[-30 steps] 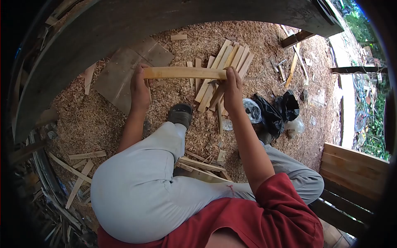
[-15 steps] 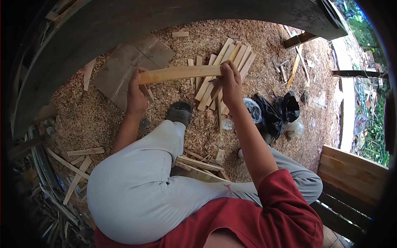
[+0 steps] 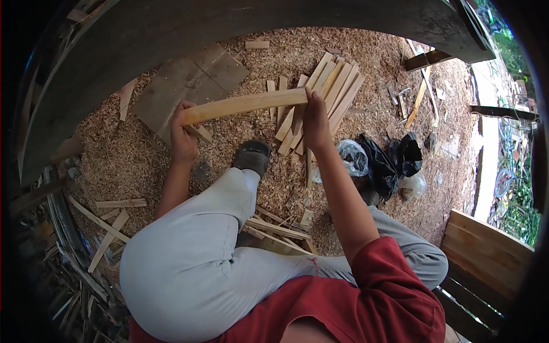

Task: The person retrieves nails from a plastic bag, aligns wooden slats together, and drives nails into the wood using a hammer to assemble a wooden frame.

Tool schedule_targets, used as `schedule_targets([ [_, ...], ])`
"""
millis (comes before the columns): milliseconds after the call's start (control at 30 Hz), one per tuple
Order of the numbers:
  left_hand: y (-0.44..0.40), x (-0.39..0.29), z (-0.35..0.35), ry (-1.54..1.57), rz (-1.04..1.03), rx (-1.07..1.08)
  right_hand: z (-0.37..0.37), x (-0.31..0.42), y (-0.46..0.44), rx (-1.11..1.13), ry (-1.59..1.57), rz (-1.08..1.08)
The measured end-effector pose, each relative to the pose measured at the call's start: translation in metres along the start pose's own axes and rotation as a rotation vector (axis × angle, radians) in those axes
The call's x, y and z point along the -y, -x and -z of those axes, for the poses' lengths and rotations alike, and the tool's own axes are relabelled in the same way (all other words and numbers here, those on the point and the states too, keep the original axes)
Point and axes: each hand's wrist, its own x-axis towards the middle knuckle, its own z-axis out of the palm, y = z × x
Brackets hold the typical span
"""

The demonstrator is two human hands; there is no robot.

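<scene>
A pale, slightly curved wooden piece [image 3: 246,105] spans the space between my hands, above the shaving-covered floor. My left hand [image 3: 183,140] is closed round its left end, where a short wooden block [image 3: 200,134] juts out below. At the other end, my right hand [image 3: 317,121] grips with the fingers wrapped over the edge. A second short wooden part [image 3: 298,119] points down beside that hand; whether these short parts are joined to the long piece, I cannot tell. Behind the right hand lies a stack of sawn wooden strips [image 3: 342,86].
Brown boards [image 3: 189,86] lie on the floor at upper left. Black plastic bags [image 3: 380,163] and a clear bag [image 3: 350,157] sit right of my right forearm. A hammer [image 3: 402,100] lies farther right. A large dark panel [image 3: 240,14] arches across the top.
The wooden piece has tilted a little, its left end dropping lower with my left hand. Both hands keep their grip. The view has shifted slightly.
</scene>
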Motion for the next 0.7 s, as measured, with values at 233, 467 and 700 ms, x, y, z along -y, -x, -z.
schedule_targets([
  [233,-0.003,0.001,0.001,-0.010,-0.026,0.000,-0.020,0.019,0.004,-0.067,0.093,-0.034],
  [467,0.002,0.018,0.016,0.128,0.026,-0.052,-0.056,0.046,0.014,0.028,0.618,0.434],
  [700,0.009,0.020,0.017,0.205,0.006,0.008,-0.079,0.064,0.024,0.080,0.731,0.618],
])
